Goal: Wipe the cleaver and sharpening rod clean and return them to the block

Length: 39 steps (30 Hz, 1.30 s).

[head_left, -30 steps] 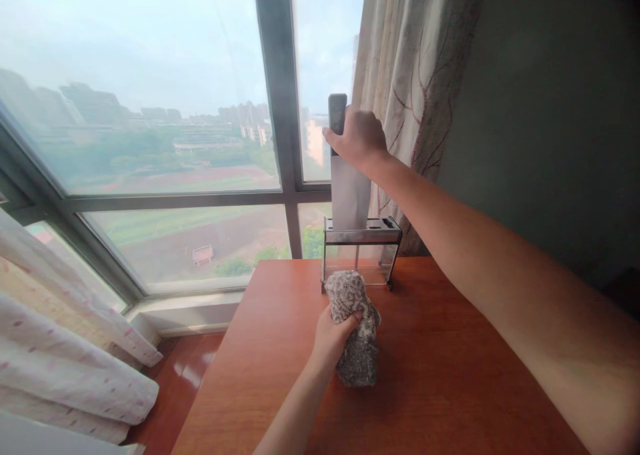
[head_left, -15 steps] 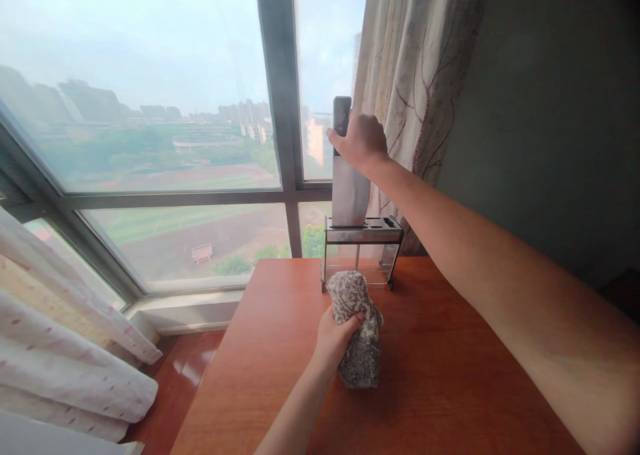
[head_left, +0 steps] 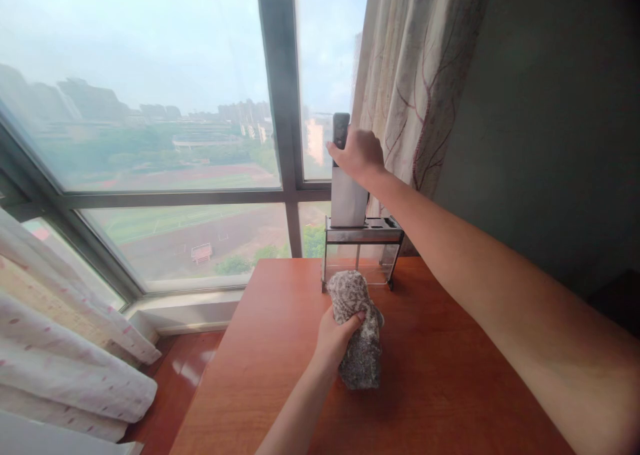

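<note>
Holds a cleaver (head_left: 349,198) by its black handle (head_left: 341,126) in the right hand, (head_left: 364,152) clamped on tight. Stands straight up and down along its long axis, handle on top, blade pointing down, low end set into the left part of a knife rack's top (head_left: 350,236). Hangs just under the right hand, higher and farther out than the left hand (head_left: 334,334). Meets the rack close to the far edge of the wooden table (head_left: 260,348), right of the far left corner. Squeezes a rough grey-and-white lump (head_left: 360,358) in the left hand, well apart from the right. Tips the lump's top end toward the rack, bottom end toward the near edge. Cannot tell stone from cloth there.
</note>
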Tool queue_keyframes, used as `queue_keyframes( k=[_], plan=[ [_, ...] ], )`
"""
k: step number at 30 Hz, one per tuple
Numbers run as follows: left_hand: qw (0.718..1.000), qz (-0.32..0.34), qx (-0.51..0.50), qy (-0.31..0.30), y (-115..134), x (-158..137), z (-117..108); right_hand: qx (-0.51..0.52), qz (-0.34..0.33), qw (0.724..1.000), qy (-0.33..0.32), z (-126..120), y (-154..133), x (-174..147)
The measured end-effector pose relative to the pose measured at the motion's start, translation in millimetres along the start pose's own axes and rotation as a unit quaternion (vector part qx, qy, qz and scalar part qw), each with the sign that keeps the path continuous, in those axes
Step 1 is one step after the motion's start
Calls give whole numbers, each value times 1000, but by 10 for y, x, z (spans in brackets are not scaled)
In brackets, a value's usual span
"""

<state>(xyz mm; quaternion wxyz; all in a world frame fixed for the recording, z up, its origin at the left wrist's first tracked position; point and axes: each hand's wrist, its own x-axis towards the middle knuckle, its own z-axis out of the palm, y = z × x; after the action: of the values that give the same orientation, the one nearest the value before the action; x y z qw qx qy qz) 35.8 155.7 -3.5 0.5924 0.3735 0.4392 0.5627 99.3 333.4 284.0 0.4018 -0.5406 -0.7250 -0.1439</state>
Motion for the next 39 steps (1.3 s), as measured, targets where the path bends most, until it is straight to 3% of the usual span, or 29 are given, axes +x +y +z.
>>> queue_keyframes(
  k=[7, 21, 32, 39],
  plan=[
    [1000, 0, 3, -4, -18, 7, 15, -7, 23, 1000, -6, 174, 43, -269],
    [1000, -11, 18, 9, -20, 11, 24, -20, 68, 994, -80, 502, 111, -808],
    [1000, -12, 12, 22, -28, 31, 35, -25, 82, 990, -114, 672, 153, -1075],
    [1000, -12, 4, 14, 4, 10, 48, -28, 89, 987, -134, 636, 136, -1097]
  ],
)
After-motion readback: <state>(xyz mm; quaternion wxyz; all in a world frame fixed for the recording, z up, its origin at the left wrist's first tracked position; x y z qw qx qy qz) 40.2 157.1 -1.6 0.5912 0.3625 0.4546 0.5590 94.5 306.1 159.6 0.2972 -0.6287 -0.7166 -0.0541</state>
